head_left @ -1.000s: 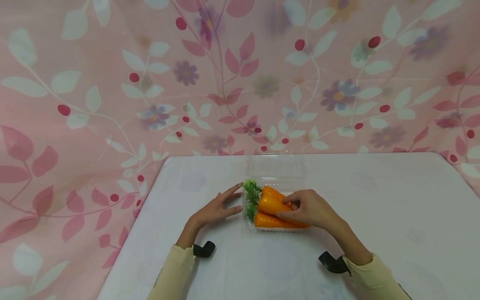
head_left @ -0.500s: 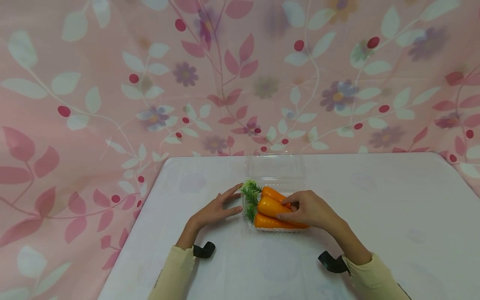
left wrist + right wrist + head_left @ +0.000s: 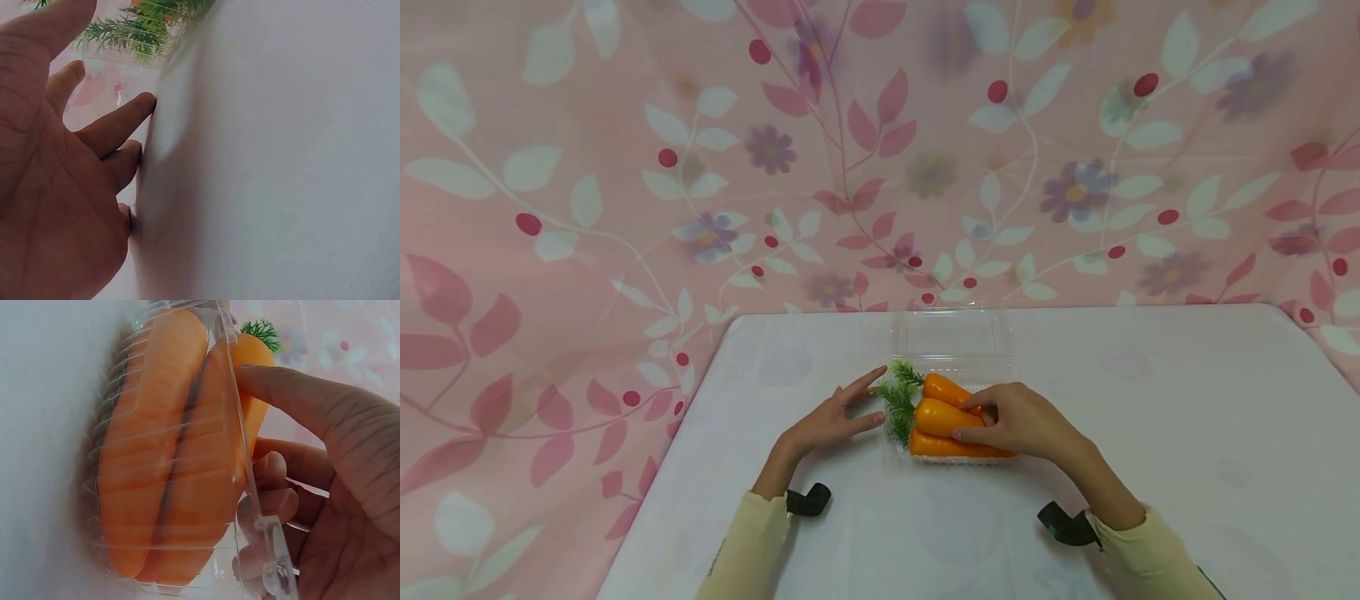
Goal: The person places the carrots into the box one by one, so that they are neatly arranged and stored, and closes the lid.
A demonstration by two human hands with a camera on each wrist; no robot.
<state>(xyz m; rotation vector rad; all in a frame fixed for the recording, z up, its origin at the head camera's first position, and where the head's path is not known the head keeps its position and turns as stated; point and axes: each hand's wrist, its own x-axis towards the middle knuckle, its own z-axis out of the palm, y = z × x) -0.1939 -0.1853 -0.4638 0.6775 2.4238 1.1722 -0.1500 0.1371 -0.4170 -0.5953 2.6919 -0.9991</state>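
Orange carrots (image 3: 951, 421) lie stacked in clear tray (image 3: 953, 350) on table (image 3: 1150, 433); right hand (image 3: 1018, 421) pinches the top one. Left wrist: left hand (image 3: 56, 187) flat, fingers spread, touching tray side. Right wrist: fingers (image 3: 281, 394) curled round top carrot.

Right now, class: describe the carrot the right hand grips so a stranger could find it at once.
On the white table stands a clear plastic box with its lid open. Three orange carrots fill it; the right hand grips the middle carrot, which lies on top of the other two.
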